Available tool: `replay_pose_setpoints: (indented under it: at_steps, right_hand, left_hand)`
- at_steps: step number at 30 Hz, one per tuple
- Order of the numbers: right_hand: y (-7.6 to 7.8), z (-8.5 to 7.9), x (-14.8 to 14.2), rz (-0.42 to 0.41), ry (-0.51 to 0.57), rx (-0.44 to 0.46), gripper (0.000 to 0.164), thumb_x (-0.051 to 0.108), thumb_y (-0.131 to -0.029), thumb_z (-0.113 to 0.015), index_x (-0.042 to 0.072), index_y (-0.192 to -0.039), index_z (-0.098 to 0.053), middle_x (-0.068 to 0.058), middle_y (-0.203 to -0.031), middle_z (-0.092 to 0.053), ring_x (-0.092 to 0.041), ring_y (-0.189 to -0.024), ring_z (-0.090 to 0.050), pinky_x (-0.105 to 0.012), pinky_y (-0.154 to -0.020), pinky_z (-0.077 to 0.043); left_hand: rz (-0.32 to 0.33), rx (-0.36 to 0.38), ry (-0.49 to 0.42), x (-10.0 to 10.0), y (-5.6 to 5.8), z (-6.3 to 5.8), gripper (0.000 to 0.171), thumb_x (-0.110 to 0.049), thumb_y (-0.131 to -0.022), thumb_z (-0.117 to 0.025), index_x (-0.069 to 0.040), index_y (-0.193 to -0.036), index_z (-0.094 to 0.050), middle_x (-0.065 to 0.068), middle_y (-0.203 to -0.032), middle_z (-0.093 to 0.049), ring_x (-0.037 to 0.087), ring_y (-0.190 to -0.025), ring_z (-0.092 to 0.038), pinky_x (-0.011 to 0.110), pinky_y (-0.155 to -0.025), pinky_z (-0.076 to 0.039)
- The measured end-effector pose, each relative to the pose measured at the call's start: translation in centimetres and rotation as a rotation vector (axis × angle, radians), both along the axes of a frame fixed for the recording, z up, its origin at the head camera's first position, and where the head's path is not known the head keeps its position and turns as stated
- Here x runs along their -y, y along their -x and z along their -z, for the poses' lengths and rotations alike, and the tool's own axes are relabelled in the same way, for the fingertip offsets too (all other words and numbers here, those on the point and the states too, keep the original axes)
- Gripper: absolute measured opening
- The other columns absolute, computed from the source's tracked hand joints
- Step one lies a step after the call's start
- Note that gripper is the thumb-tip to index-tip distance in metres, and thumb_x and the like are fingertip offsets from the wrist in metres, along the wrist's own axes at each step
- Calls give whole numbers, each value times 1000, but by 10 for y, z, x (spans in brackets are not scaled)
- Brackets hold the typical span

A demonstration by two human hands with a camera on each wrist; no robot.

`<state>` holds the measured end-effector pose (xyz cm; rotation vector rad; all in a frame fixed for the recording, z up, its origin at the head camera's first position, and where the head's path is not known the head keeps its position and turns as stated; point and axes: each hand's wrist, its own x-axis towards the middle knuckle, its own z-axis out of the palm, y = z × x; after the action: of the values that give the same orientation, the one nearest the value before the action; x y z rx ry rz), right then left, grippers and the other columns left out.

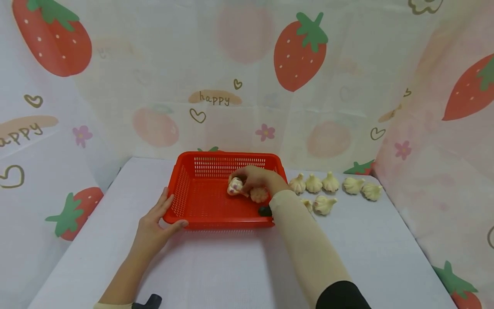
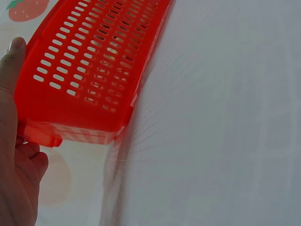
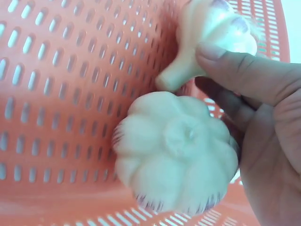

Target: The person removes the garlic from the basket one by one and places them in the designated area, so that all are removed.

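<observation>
A red plastic basket [image 1: 216,223] with slotted walls stands on the white table. My left hand [image 1: 152,227] grips its near left corner, with the thumb on the front rim and the fingers along the left side; the left wrist view shows that hand [image 2: 19,174] at the basket's rim [image 2: 70,113]. Inside the basket, my right hand [image 1: 256,177] pinches a garlic bulb [image 1: 235,186] between thumb and fingers, its stem [image 3: 174,75] pointing away from the thumb. A second garlic bulb [image 3: 176,150] lies in the basket beneath the palm.
Several garlic bulbs [image 1: 330,182] lie on the table right of the basket, in a back row and a nearer pair. One nearer bulb [image 1: 307,204] is partly hidden by the right sleeve [image 1: 308,240]. A strawberry-printed cloth [image 1: 231,128] hangs behind and at both sides.
</observation>
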<state>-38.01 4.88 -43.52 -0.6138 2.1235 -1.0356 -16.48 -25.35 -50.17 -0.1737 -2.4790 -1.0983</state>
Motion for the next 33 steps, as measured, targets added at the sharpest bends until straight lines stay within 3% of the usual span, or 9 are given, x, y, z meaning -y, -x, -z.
replay_pose_setpoints:
  at_steps: [2,5,8,15,22,29,33]
  right_hand:
    - [-4,-2,2,63,52,127,47,3,-95,-70,19,-138,-63,-10,-131,-57,-26,-114,-56,-40,-89,-59]
    - [-12,-5,6,194,134,322,55,0,-95,-67,22,-144,-59,-11,-137,-52,-27,-118,-53,-46,-100,-53]
    - [-16,-7,12,187,131,286,55,-2,-94,-69,20,-143,-60,-12,-136,-53,-29,-121,-51,-51,-109,-48]
    - [-18,-4,19,326,148,384,47,0,-93,-70,24,-133,-67,-12,-133,-55,-31,-124,-47,-49,-110,-49]
    - [-8,7,23,291,72,289,49,1,-89,-76,29,-129,-69,-10,-131,-56,-31,-122,-49,-47,-105,-54]
    - [4,14,27,31,-87,-77,41,6,-92,-75,19,-130,-65,-5,-121,-64,-26,-114,-56,-39,-103,-53]
    - [7,14,28,-19,-117,-140,29,9,-93,-74,15,-121,-67,-6,-117,-65,-25,-110,-58,-36,-98,-55]
  left_hand:
    - [1,1,0,0,0,-1,93,-41,-80,-87,-15,-157,-43,-2,-167,-30,29,-151,-36,0,-103,-24]
    - [4,10,-3,0,-1,0,93,-41,-80,-87,-15,-157,-42,-2,-168,-29,28,-152,-35,0,-103,-24]
    - [3,16,-5,-1,-1,1,93,-42,-80,-87,-16,-157,-42,-3,-168,-29,27,-152,-35,1,-103,-24]
    - [-1,8,-3,-1,-1,0,93,-43,-81,-86,-18,-158,-41,-3,-168,-29,27,-152,-35,1,-104,-25]
    - [1,8,-1,0,-1,-1,93,-42,-81,-86,-17,-157,-41,-2,-168,-29,26,-152,-35,1,-104,-25]
    - [1,12,-3,-1,-3,-2,93,-42,-80,-87,-16,-157,-42,-1,-168,-30,26,-152,-35,4,-106,-27]
    - [-6,18,-3,-1,-2,-3,93,-42,-80,-87,-17,-157,-41,-3,-168,-29,26,-152,-35,1,-104,-26]
